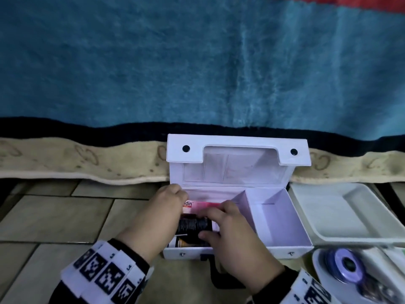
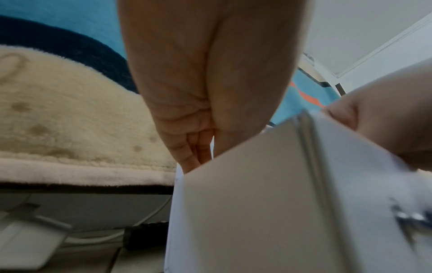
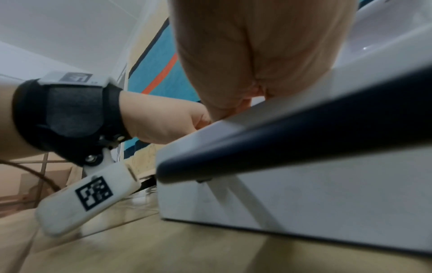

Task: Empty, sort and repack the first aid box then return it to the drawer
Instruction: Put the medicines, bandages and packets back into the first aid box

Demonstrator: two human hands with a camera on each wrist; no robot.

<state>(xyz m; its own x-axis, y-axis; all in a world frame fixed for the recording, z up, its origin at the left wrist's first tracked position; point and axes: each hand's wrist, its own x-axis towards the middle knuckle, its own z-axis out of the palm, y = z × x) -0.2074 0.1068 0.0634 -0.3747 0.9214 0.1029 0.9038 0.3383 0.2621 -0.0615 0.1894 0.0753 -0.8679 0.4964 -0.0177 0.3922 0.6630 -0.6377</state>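
The white first aid box (image 1: 282,245) stands open on the floor, its lid (image 1: 236,170) leaning back against the bed. Its left compartment holds a pink and white carton (image 1: 197,204), a black labelled bottle (image 1: 192,224) and an orange item (image 1: 184,244). The right compartment (image 1: 278,218) is bare. My right hand (image 1: 225,229) grips the black bottle, thumb below and fingers over it. My left hand (image 1: 166,207) dips into the compartment by the left wall beside the carton. In the left wrist view the box wall (image 2: 257,203) hides its fingertips (image 2: 194,157).
A white tray (image 1: 324,216) lies right of the box. In front of the tray sits a plate (image 1: 322,275) carrying a purple tape roll (image 1: 344,265). A bed with a blue blanket (image 1: 197,73) runs behind. The box's dark blue handle (image 3: 280,138) hangs at its front. Tiled floor (image 1: 54,216) lies to the left.
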